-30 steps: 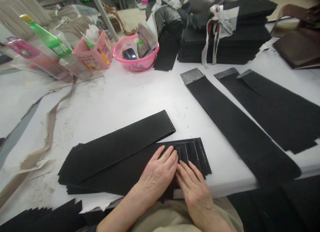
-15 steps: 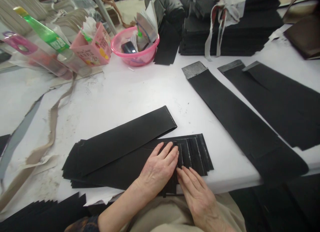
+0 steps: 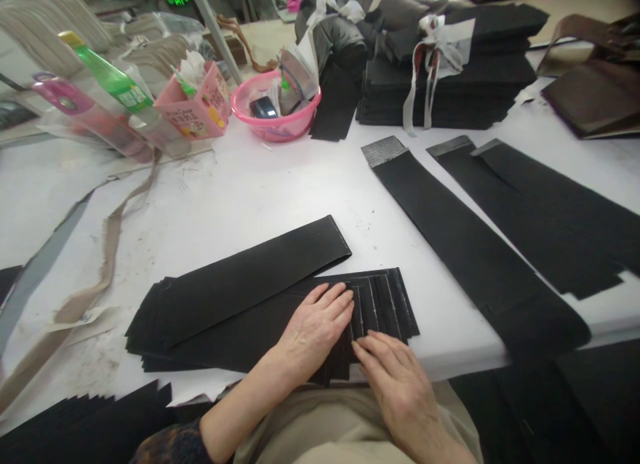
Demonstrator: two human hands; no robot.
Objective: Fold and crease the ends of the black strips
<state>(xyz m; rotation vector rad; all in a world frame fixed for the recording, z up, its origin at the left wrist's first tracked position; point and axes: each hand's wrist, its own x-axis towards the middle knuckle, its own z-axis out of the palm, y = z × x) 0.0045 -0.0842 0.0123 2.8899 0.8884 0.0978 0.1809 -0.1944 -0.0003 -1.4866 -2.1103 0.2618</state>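
Note:
A fanned stack of black strips lies at the near edge of the white table. My left hand rests flat on the stack, fingers stretched out and pressed on the top strips. My right hand lies beside it at the near edge, fingertips touching the lowest strips' ends, fingers extended. A single folded black strip lies slantwise across the top of the stack, clear of both hands.
Long black strips with grey ends stretch across the right side. Tied bundles of black pieces stand at the back. A pink bowl, pink box, green bottle and tan ribbon occupy the left.
My right hand has slid back toward the near edge of the stack; my left hand stays pressed in place. The view shifted slightly.

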